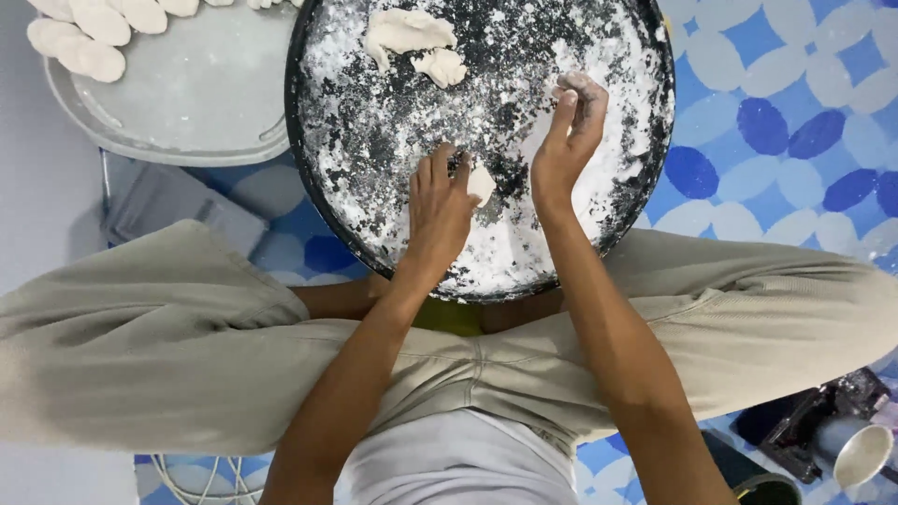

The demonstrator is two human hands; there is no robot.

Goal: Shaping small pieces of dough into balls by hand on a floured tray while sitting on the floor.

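The left hand (438,210) is pinching a small dough piece (481,183); the right hand (572,131), floured and empty, is hovering just beyond—sticky dough could tear.

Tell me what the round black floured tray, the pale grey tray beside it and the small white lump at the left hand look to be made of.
Round black tray: probably dark-coated metal, judging by its thin raised rim, matte under scattered white flour.
Pale grey tray: smooth and dull with rounded corners; plastic or metal, unclear.
Small white lump by the left hand: soft matte dough, like the larger pieces.
The right hand is flour-dusted.
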